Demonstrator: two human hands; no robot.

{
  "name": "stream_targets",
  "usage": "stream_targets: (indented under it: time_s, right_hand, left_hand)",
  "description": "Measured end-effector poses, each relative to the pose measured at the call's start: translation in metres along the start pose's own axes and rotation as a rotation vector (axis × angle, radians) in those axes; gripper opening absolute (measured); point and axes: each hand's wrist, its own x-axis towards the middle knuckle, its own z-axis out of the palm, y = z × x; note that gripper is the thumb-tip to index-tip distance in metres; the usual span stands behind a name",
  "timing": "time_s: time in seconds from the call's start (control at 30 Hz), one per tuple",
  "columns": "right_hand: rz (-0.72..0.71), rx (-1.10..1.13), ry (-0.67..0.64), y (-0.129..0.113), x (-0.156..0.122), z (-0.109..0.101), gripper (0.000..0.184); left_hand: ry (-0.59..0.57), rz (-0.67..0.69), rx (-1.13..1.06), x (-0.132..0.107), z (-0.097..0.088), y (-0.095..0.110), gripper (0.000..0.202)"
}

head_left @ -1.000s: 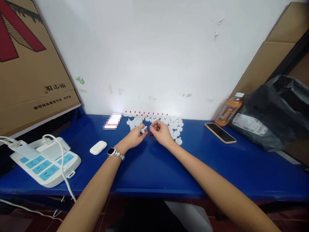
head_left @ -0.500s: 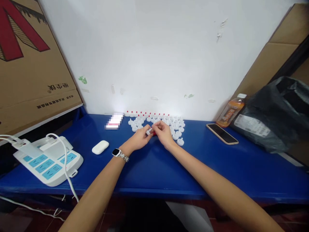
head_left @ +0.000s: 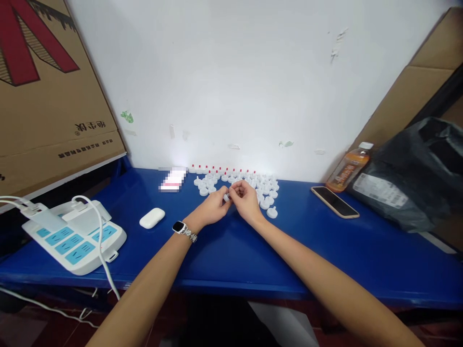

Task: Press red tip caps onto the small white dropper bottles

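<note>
My left hand (head_left: pixel 214 208), with a watch on the wrist, is closed around a small white nozzle cap (head_left: pixel 226 197). My right hand (head_left: pixel 246 201) meets it from the right, thumb and fingers pinched together at the cap. What sits between those right fingertips is too small and covered to make out. Behind both hands lie several loose white nozzle caps (head_left: pixel 272 212), spread in a cluster. Along the wall stands a row of white caps with red tips (head_left: pixel 206 170).
On the blue table (head_left: pixel 231 260), a white power strip (head_left: pixel 77 241) with cables and a white earbud case (head_left: pixel 152 218) lie left. A phone (head_left: pixel 335 202), an orange drink bottle (head_left: pixel 347 167) and a black plastic bag (head_left: pixel 408 188) are right. Cardboard (head_left: pixel 54 106) leans at left.
The right fingertips have moved up against the cap in my left hand. Red pieces that showed beneath the hands are now out of sight. The view has shifted slightly.
</note>
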Motion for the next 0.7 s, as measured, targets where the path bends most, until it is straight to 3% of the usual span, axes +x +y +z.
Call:
stream_targets:
  time_s: [0.27,0.7]
  right_hand:
    - [-0.011,-0.039,0.006,0.003,0.002,-0.002,0.009]
    - [-0.089,-0.046,0.093,-0.007,-0.005,0.0,0.017]
  left_hand:
    - [0.021,0.015,0.112,-0.001,-0.001,0.003,0.009]
    - [0.071,0.032,0.015,0.003,0.005,-0.002,0.009]
